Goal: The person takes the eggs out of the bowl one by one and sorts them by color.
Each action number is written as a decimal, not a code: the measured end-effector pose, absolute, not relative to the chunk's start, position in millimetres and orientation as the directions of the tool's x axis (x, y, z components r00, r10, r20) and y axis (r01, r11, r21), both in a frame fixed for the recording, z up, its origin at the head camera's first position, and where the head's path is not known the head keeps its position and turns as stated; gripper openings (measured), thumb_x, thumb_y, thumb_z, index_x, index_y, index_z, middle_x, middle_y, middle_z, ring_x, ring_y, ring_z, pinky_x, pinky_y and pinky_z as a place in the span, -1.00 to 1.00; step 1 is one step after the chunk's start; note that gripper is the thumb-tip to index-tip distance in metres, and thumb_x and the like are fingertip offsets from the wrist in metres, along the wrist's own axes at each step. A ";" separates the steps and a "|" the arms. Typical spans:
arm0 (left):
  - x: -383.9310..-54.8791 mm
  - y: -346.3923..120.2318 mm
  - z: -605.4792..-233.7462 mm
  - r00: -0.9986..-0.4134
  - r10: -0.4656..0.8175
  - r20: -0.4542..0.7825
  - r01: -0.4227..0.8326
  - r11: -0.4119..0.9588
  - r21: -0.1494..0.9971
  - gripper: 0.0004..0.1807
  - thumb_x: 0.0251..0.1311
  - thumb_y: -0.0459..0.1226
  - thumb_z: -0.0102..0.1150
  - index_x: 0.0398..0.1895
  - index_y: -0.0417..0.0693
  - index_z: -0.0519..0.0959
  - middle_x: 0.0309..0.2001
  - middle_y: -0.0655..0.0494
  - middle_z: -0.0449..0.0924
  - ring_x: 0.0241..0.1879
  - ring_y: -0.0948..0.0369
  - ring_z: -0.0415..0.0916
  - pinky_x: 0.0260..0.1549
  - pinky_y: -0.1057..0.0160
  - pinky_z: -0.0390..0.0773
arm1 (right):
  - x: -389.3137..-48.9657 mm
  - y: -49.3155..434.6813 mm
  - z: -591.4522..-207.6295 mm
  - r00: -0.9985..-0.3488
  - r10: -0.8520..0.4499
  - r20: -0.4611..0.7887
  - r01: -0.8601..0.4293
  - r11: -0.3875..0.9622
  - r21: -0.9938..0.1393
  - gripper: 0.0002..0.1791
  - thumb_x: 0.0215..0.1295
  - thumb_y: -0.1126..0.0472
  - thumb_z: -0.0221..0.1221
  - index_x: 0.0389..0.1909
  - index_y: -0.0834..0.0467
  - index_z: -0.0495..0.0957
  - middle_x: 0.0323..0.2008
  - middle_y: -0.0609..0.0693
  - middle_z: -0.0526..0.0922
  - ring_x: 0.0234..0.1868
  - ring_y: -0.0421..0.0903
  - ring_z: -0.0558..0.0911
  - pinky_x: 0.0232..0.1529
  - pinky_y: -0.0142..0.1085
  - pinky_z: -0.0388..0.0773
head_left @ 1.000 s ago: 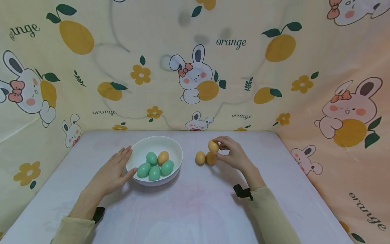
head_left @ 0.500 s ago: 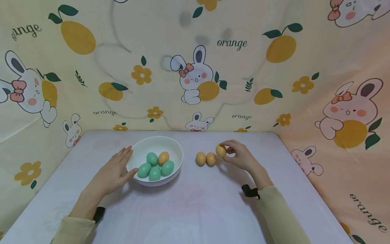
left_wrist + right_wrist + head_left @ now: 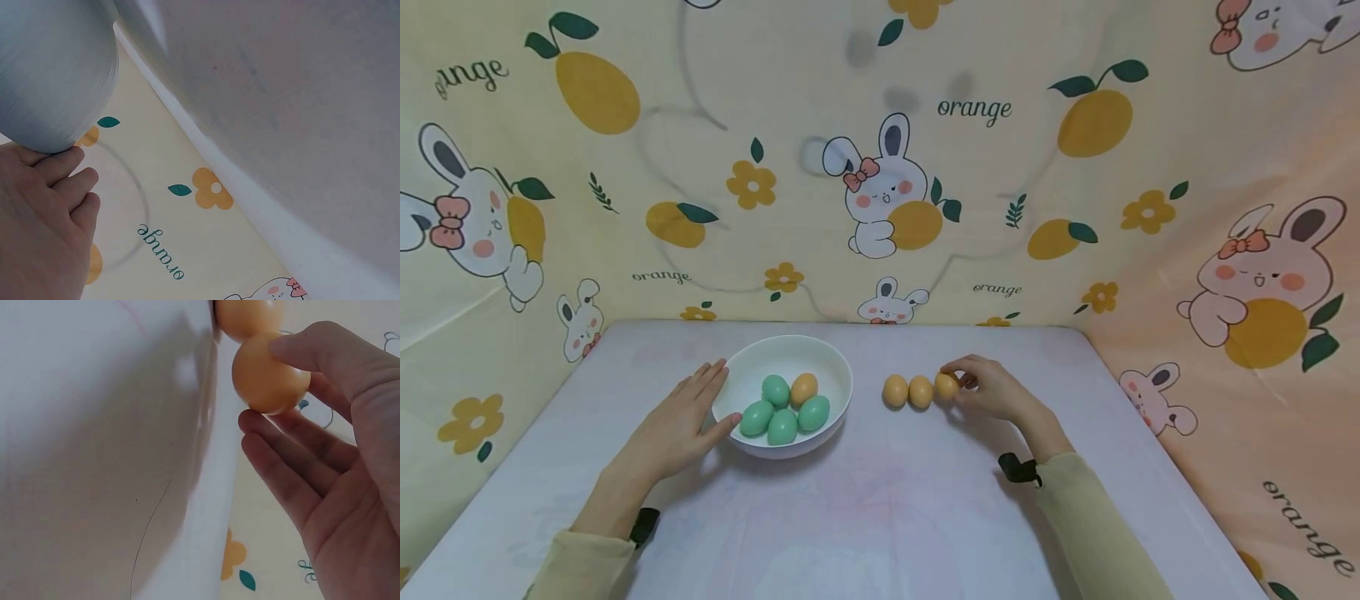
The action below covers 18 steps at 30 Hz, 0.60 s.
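Observation:
In the head view a white bowl holds several green eggs and one orange egg. My left hand rests against the bowl's left side with its fingers straight. To the bowl's right, two orange eggs stand side by side on the table. A third orange egg ends that row on the right, pinched between thumb and fingers of my right hand. In the right wrist view this pinched egg appears beside another orange egg.
The white table ends at a back edge, where a cream cloth printed with rabbits and oranges hangs. Dark wrist straps sit at both wrists.
My right hand has carried the third orange egg to the right, then lowered it to the row's right end. The left hand and the bowl have stayed in place.

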<state>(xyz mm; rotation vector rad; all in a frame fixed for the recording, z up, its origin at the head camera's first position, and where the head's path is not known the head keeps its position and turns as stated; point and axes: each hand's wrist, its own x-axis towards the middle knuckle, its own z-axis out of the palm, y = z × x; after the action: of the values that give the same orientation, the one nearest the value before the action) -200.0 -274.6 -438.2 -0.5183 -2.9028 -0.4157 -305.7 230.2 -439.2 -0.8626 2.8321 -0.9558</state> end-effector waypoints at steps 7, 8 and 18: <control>-200.1 -273.5 -437.3 -0.926 0.316 0.206 0.362 0.899 0.245 -0.06 0.49 0.17 0.01 0.58 -0.41 0.12 0.62 -0.28 0.06 0.59 -0.27 0.00 0.52 -0.28 0.10 | -306.7 227.7 -441.1 -0.850 -0.515 0.111 -0.483 0.679 -0.552 -0.46 0.11 0.41 0.36 0.20 0.21 0.65 0.11 0.16 0.65 -0.04 0.02 0.67 0.06 -0.02 0.69; -200.2 -273.2 -437.0 -0.926 0.317 0.205 0.362 0.899 0.245 -0.06 0.49 0.17 0.01 0.58 -0.41 0.12 0.62 -0.29 0.06 0.58 -0.27 0.00 0.52 -0.28 0.11 | -306.6 227.4 -441.5 -0.850 -0.516 0.109 -0.484 0.681 -0.549 -0.46 0.11 0.41 0.36 0.20 0.21 0.65 0.11 0.16 0.65 -0.04 0.02 0.67 0.06 -0.02 0.69; -200.7 -273.3 -437.0 -0.928 0.314 0.198 0.357 0.902 0.242 -0.06 0.49 0.17 0.01 0.59 -0.40 0.12 0.62 -0.28 0.05 0.59 -0.26 -0.01 0.53 -0.28 0.09 | -307.3 227.1 -446.4 -0.858 -0.506 0.089 -0.463 0.685 -0.562 -0.47 0.12 0.41 0.34 0.18 0.17 0.66 0.11 0.11 0.65 -0.01 0.01 0.66 0.01 -0.11 0.70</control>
<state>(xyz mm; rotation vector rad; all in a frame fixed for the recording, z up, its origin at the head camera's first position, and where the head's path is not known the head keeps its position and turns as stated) -200.7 -273.3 -437.0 -0.5170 -2.9121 -0.4145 -307.3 227.1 -446.4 -0.8114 2.8161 -0.9089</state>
